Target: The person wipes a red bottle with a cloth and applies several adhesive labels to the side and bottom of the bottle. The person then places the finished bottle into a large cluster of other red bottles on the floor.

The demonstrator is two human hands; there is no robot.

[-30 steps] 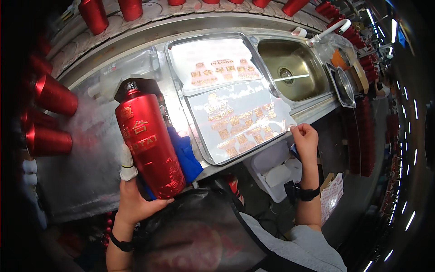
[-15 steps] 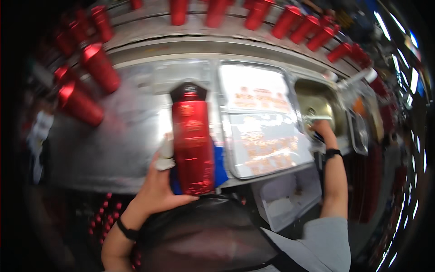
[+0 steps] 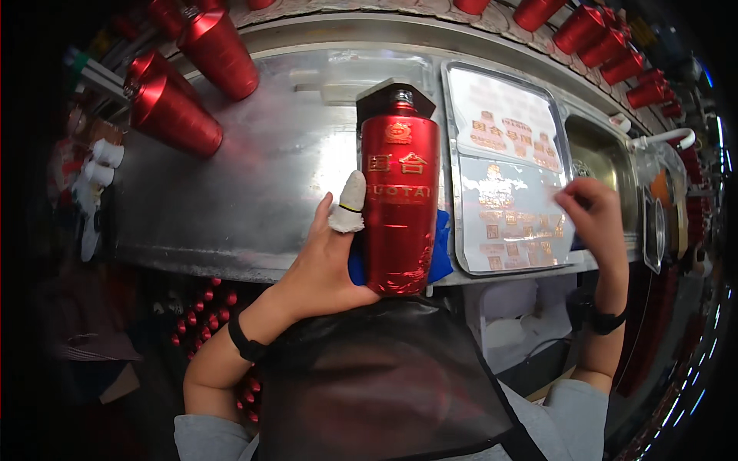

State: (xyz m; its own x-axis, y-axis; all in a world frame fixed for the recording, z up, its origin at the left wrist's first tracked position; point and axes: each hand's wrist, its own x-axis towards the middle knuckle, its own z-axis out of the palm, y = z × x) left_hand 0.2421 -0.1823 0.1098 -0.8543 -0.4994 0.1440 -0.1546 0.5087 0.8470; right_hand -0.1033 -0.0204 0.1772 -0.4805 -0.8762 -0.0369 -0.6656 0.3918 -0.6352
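Note:
A glossy red bottle (image 3: 400, 207) with gold lettering and an uncapped neck lies on a blue cloth (image 3: 440, 250) near the counter's front edge, its neck pointing away from me. My left hand (image 3: 327, 261) grips its lower left side, thumb at the base; a white finger cover (image 3: 350, 201) sits on one finger. A dark angular piece (image 3: 374, 104) shows behind the neck. My right hand (image 3: 600, 219) is over the right edge of a tray (image 3: 459, 230) with sheets of gold stickers (image 3: 511, 207). Its fingers are pinched together; anything between them is too small to make out.
To the right is a metal sink (image 3: 596, 146) with a white tap (image 3: 665, 140). Red bottles stand at the left of the metal counter (image 3: 223, 200), among them one tall bottle (image 3: 173, 111). More red bottles (image 3: 580, 31) line the far shelf. A white bin (image 3: 507, 315) is below.
My right hand has come out of the sink and moved toward me, to the tray's right edge, fingers pinched. The left hand keeps its hold on the bottle. The whole view has shifted.

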